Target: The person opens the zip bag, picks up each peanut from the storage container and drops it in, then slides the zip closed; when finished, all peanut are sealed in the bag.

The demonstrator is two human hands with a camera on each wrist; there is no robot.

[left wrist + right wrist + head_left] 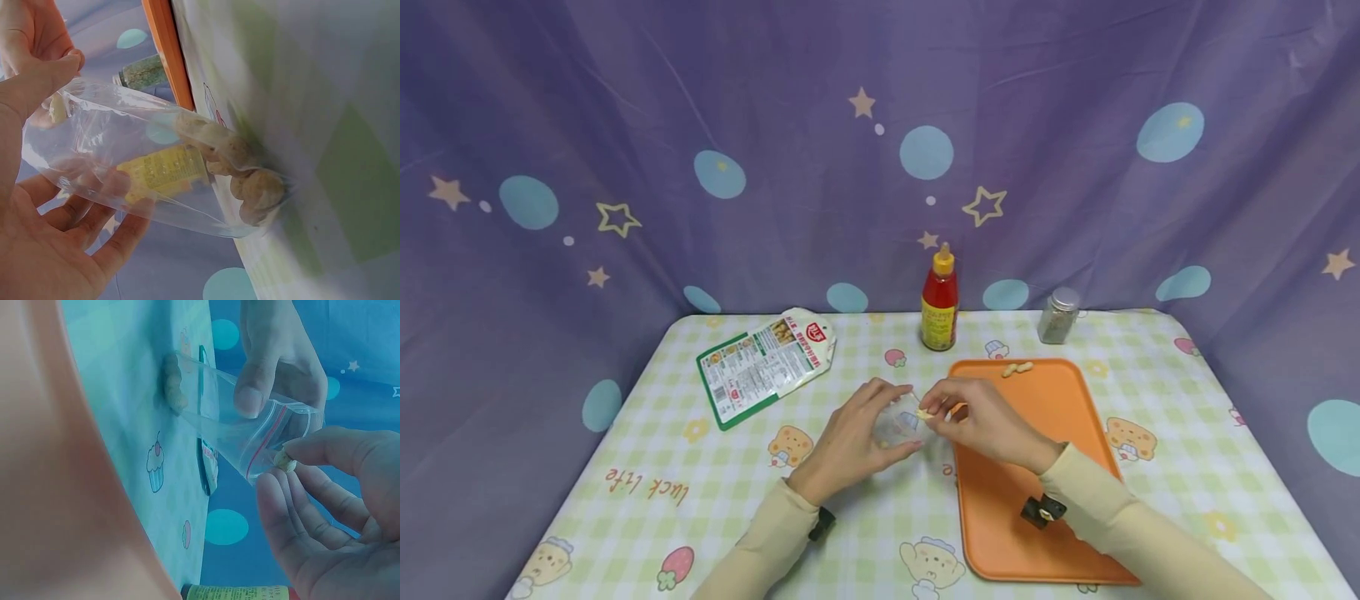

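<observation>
My left hand point(848, 440) holds a clear zip bag point(892, 427) upright, its thumb on one side and its fingers spread along the other. Several peanuts point(257, 190) lie at the bottom of the bag, which touches the tablecloth. At the bag's mouth, beside the red zip line seen in the right wrist view, my right hand point(981, 418) pinches a peanut point(285, 460) between thumb and fingertips. An orange tray point(1026, 508) lies under the right forearm, with a few more peanuts point(1017, 368) near its far edge.
A red sauce bottle point(940, 304) with a yellow cap stands behind the hands. To its right is a small glass jar point(1058, 318) of dark green seasoning. A green-and-white printed food pouch point(767, 367) lies at the back left. A purple curtain point(805, 167) hangs behind the table.
</observation>
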